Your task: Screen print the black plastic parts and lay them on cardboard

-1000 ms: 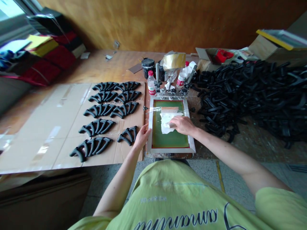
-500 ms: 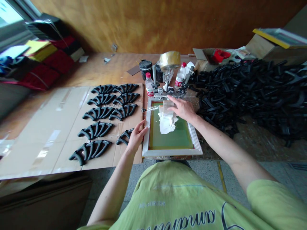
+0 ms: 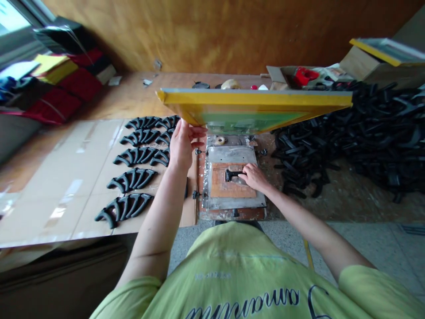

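My left hand (image 3: 183,142) grips the left edge of a yellow-framed printing screen (image 3: 252,103) and holds it tilted up off the bench. Beneath it lies a metal base plate (image 3: 232,155) with a brown pad. A black plastic part (image 3: 232,174) sits on that pad. My right hand (image 3: 254,176) rests on the pad with its fingers closed on the right end of the black part. Rows of the same black curved parts (image 3: 133,178) lie on a cardboard sheet (image 3: 66,177) to the left.
A big heap of black parts (image 3: 358,133) covers the bench on the right. Cardboard boxes (image 3: 375,62) stand at the back right, red and yellow items (image 3: 59,84) at the back left. Bottle tops and a jar peek over the raised screen.
The screen has swung up from flat on the base to raised, lifted by my left hand. My right hand left the white cloth on the mesh and went down to the black part.
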`<state>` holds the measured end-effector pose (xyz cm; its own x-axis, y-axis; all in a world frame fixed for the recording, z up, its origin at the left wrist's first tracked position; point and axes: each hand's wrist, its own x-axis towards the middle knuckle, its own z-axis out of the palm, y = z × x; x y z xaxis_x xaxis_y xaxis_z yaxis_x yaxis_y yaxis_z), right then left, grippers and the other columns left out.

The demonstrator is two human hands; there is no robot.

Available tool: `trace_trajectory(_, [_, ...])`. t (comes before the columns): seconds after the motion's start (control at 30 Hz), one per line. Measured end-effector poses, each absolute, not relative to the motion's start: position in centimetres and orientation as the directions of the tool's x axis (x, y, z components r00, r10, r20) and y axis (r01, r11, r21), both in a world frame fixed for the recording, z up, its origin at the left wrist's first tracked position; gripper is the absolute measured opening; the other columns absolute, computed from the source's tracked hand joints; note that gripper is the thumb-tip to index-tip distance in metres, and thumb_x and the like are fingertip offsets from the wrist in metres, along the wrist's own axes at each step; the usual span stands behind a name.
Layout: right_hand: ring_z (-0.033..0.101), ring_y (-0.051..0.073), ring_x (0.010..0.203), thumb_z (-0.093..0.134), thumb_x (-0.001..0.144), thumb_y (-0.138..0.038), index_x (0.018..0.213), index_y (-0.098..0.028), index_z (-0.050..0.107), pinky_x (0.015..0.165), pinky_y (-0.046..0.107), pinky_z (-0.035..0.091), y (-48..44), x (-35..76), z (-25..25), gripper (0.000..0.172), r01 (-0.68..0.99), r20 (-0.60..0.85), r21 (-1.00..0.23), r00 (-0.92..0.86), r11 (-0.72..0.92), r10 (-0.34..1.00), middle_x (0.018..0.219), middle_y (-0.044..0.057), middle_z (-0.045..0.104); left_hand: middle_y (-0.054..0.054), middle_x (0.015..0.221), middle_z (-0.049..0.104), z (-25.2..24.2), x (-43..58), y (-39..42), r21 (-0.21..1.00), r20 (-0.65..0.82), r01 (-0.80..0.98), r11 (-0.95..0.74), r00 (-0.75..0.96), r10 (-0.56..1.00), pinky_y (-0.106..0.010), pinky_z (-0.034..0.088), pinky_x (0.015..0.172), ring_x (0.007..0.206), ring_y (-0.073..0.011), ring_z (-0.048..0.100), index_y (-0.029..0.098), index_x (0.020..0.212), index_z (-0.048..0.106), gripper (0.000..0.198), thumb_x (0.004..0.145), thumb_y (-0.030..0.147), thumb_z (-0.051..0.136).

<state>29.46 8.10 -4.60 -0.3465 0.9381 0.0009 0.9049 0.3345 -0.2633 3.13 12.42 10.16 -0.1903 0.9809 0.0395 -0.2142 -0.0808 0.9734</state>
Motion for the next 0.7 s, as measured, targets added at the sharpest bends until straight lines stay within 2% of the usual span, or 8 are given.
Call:
trace_trajectory(0.07, [0.063, 0.024, 0.093, 0.059, 0.094, -0.032, 0.096, -0.015, 0.063, 0.079, 0.032, 0.046, 7.6, 28.1, -3.8, 0.017, 0.935, -0.077, -0.244, -0.284, 0.258, 0.956, 0.096, 0.013, 0.069, -0.005, 0.086, 0.073, 8.2, 3.8, 10.2, 0.976, -0.053, -0.217, 0.017, -0.161, 0.985, -0.019, 0.05, 0.051, 0.069, -0.0133, 0.068, 0.022, 0.112, 0.061, 0.054, 0.085, 0.069, 0.053])
trace_trajectory(0.17, [0.064, 0.023, 0.087, 0.049, 0.1, -0.033, 0.105, -0.016, 0.059, 0.073, 0.031, 0.046, 6.2, 26.1, -2.3, 0.021, 0.944, -0.077, -0.303, -0.16, 0.13, 0.984, 0.094, 0.013, 0.069, -0.013, 0.086, 0.074, 3.9, 5.9, 4.6, 0.899, -0.406, -0.117, 0.421, 0.134, 0.904, -0.024, 0.051, 0.047, 0.069, -0.0205, 0.07, 0.015, 0.103, 0.066, 0.063, 0.077, 0.072, 0.061])
trace_trajectory(0.27, [0.061, 0.022, 0.095, 0.048, 0.1, -0.035, 0.101, -0.019, 0.06, 0.081, 0.031, 0.046, 3.6, 23.4, -1.7, 0.02, 0.88, 0.066, -0.366, -0.299, 0.302, 0.952, 0.099, 0.011, 0.068, -0.016, 0.107, 0.074, 0.1, 8.1, -0.3, 0.78, -0.566, -0.163, 0.604, 0.227, 0.793, -0.031, 0.058, 0.058, 0.092, -0.0278, 0.072, 0.016, 0.108, 0.065, 0.062, 0.077, 0.07, 0.063])
trace_trajectory(0.33, [0.059, 0.02, 0.099, 0.051, 0.099, -0.033, 0.096, -0.022, 0.062, 0.088, 0.031, 0.045, 2.6, 22.7, -1.9, 0.016, 0.753, 0.136, -0.386, -0.525, 0.533, 0.84, 0.1, 0.007, 0.067, -0.014, 0.106, 0.074, -1.4, 8.1, -1.8, 0.756, -0.582, -0.277, 0.593, 0.128, 0.803, -0.031, 0.058, 0.063, 0.094, -0.0262, 0.072, 0.016, 0.104, 0.064, 0.055, 0.081, 0.067, 0.06])
trace_trajectory(0.4, [0.058, 0.019, 0.1, 0.052, 0.098, -0.031, 0.092, -0.023, 0.065, 0.091, 0.03, 0.045, 3.0, 24.4, -2.5, 0.016, 0.68, 0.158, -0.389, -0.615, 0.621, 0.772, 0.1, 0.005, 0.067, -0.013, 0.1, 0.074, -2.6, 6.1, -1.9, 0.768, -0.592, -0.309, 0.562, -0.007, 0.806, -0.028, 0.057, 0.059, 0.084, -0.0229, 0.073, 0.016, 0.098, 0.063, 0.051, 0.084, 0.064, 0.057])
trace_trajectory(0.47, [0.058, 0.019, 0.099, 0.052, 0.098, -0.028, 0.093, -0.022, 0.067, 0.09, 0.031, 0.045, 5.0, 28.6, -3.3, 0.017, 0.776, 0.137, -0.359, -0.507, 0.519, 0.851, 0.102, 0.005, 0.067, -0.011, 0.098, 0.074, -3.8, 2.3, -1.7, 0.8, -0.585, -0.262, 0.539, -0.146, 0.798, -0.025, 0.055, 0.057, 0.075, -0.019, 0.073, 0.015, 0.095, 0.062, 0.048, 0.088, 0.061, 0.053])
trace_trajectory(0.57, [0.059, 0.022, 0.101, 0.051, 0.094, -0.018, 0.107, -0.018, 0.07, 0.088, 0.034, 0.046, 8.9, 37.0, -5.0, 0.023, 0.959, 0.047, -0.211, -0.183, 0.189, 0.982, 0.111, 0.012, 0.066, -0.009, 0.088, 0.074, -6.2, -4.3, -2.4, 0.799, -0.591, -0.147, 0.583, -0.371, 0.717, -0.024, 0.054, 0.055, 0.065, -0.0158, 0.071, 0.016, 0.091, 0.059, 0.042, 0.093, 0.057, 0.047])
trace_trajectory(0.7, [0.059, 0.025, 0.107, 0.045, 0.086, -0.004, 0.131, -0.019, 0.063, 0.088, 0.036, 0.048, 11.4, 44.5, -7.7, 0.051, 0.999, -0.169, -0.043, -0.017, 0.01, 0.986, 0.12, 0.015, 0.067, -0.009, 0.071, 0.071, -9.7, -9.8, -4.3, 0.659, -0.632, -0.007, 0.752, -0.548, 0.548, -0.03, 0.053, 0.054, 0.062, -0.0221, 0.071, 0.019, 0.087, 0.056, 0.038, 0.091, 0.056, 0.046])
